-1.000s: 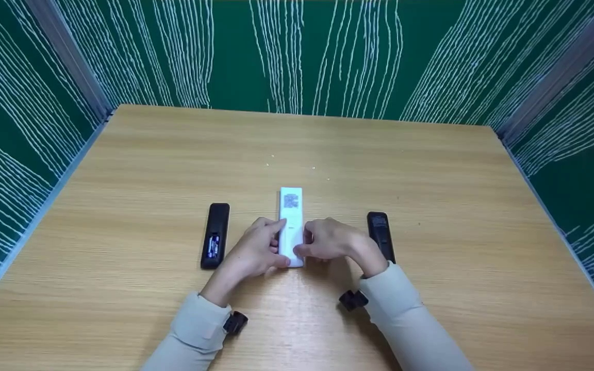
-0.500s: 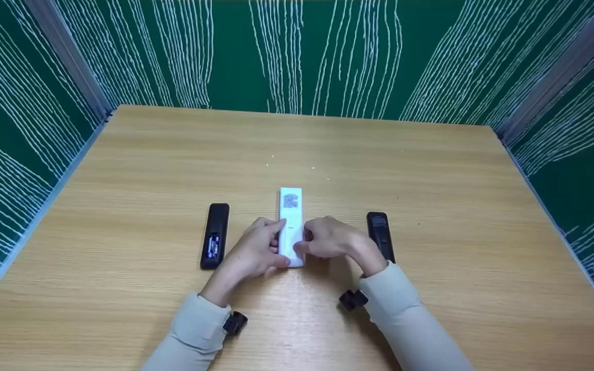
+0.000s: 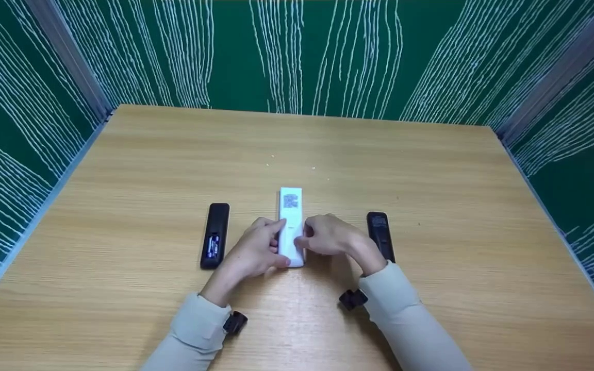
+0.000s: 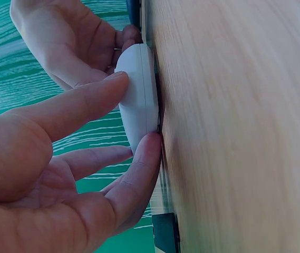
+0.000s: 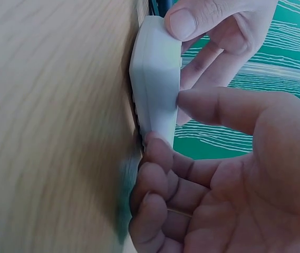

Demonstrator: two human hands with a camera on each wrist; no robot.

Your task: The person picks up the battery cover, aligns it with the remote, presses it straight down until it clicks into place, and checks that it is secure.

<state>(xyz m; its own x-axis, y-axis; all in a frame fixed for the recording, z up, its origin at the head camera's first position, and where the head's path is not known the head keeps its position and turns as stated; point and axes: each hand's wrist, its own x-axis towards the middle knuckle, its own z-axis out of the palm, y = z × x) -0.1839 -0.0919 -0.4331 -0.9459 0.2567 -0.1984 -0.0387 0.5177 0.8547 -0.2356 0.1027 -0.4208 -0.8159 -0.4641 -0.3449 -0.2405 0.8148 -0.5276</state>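
Note:
A white remote control (image 3: 290,239) lies back side up on the table, a printed label at its far end. My left hand (image 3: 257,246) grips its left side; in the left wrist view, the thumb of the left hand (image 4: 81,110) presses its upper face while fingertips meet its lower edge. From the right, my right hand (image 3: 332,237) pinches it, thumb on the back and curled fingers along the side. The right wrist view shows the white remote control (image 5: 157,79) end-on, with the right hand's fingertips (image 5: 157,153) low against its edge beside the tabletop.
To the left lies a black remote control (image 3: 218,221) with its battery compartment uncovered and batteries showing. Another black remote control (image 3: 379,232) lies to the right, partly hidden by the right wrist. Small white specks dot the wooden table (image 3: 297,139); green, white-streaked walls enclose it.
My right thumb has slid slightly away from me along the back of the white remote control. The left hand, the white remote control and both black ones stay put.

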